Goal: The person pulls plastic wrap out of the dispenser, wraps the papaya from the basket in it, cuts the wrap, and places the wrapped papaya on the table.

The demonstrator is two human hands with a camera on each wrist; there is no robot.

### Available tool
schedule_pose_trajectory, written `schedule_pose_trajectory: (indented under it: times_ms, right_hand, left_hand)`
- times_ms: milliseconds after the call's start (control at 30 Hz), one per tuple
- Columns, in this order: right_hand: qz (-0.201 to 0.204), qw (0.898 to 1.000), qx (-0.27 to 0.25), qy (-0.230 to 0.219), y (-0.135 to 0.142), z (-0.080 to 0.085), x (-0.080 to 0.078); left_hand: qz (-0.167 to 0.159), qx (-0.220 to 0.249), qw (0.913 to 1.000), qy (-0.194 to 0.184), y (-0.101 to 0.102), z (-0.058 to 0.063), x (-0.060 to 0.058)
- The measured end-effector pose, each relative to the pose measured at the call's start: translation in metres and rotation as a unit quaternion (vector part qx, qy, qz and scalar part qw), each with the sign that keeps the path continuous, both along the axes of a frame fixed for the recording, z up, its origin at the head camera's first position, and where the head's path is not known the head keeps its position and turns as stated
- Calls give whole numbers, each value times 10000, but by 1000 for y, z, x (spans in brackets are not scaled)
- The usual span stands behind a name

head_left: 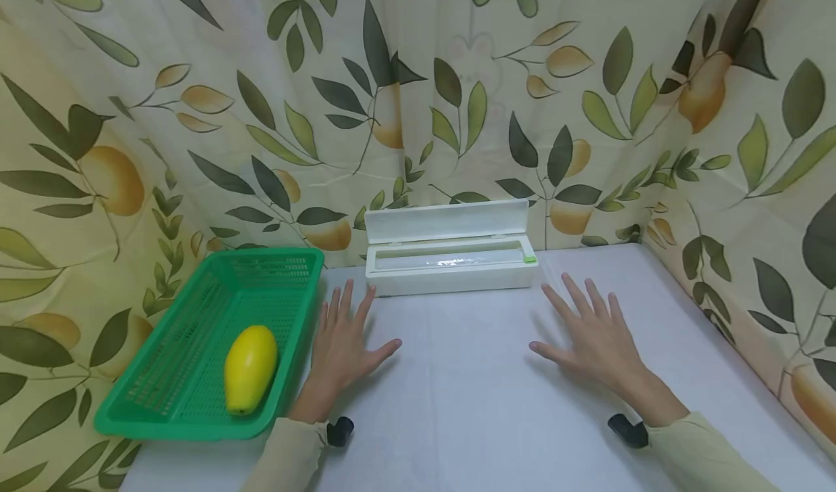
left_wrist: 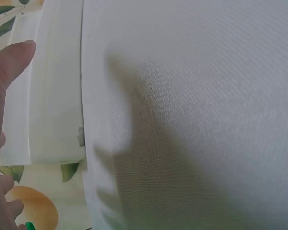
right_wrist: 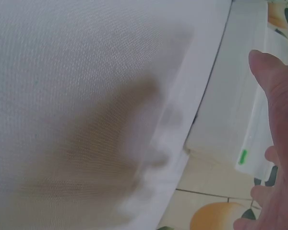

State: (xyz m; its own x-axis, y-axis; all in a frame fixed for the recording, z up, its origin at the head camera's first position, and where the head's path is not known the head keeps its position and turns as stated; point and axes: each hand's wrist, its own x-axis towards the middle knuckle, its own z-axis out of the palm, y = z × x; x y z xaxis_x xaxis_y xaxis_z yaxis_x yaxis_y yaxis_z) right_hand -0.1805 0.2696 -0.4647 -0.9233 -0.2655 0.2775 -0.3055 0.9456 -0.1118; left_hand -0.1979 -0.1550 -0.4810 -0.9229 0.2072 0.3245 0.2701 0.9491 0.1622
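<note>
A white box (head_left: 451, 281) is sitting at the far edge of the white-covered table (head_left: 451, 390), its long side facing the person and its lid (head_left: 447, 221) standing raised at the back. The left hand (head_left: 341, 350) is hovering near the box's left end, fingers spreading wide and holding nothing; the right hand (head_left: 597, 343) is hovering near the right end, likewise spreading wide and empty. Both are casting shadows on the cloth. A patterned curtain (head_left: 480, 78) is hanging directly behind the box, closing off that side. To the left, a green basket (head_left: 176, 429) is standing just beside the left hand and forearm, flanking them. Dark wrist devices (head_left: 340, 432) are sitting at the ends of the pale sleeves (head_left: 284, 452).

Inside the box, clear, shiny film (head_left: 451, 259) is lying lengthwise, and a small green piece (head_left: 530, 260) is showing at the right end. Inside the basket, a yellow fruit (head_left: 251, 369) is lying toward the near right, its narrower end pointing toward the person.
</note>
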Motion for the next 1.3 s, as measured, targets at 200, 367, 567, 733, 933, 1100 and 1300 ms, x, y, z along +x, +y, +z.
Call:
schedule_pose_trajectory:
  times_ms: [200,367,567,733,933,1100,1300]
  right_hand:
    - [-3,10000,13,-83,0,1,-2]
    - [33,10000,19,-23,2,2,-4]
    - [146,9998,111,105,3,7,-12]
    - [323,9987,338,202,6,20,-26]
    - [692,9973,241,40,7,46,-54]
    - [838,9958,-163,-336,5,63,-80]
    - [984,9928,-333,-588,-6,74,-105]
  left_hand:
    - [-1,-46,10000,11,2,0,-3]
    - [-36,-1,10000,-47,6,1,-7]
    - [-89,91,9997,-220,10,4,-15]
    - [-215,346,9986,-326,9,8,-28]
    - [-340,808,9947,-539,8,20,-51]
    - [-445,1001,9936,-283,9,26,-71]
    - [-426,966,9942,-226,6,38,-87]
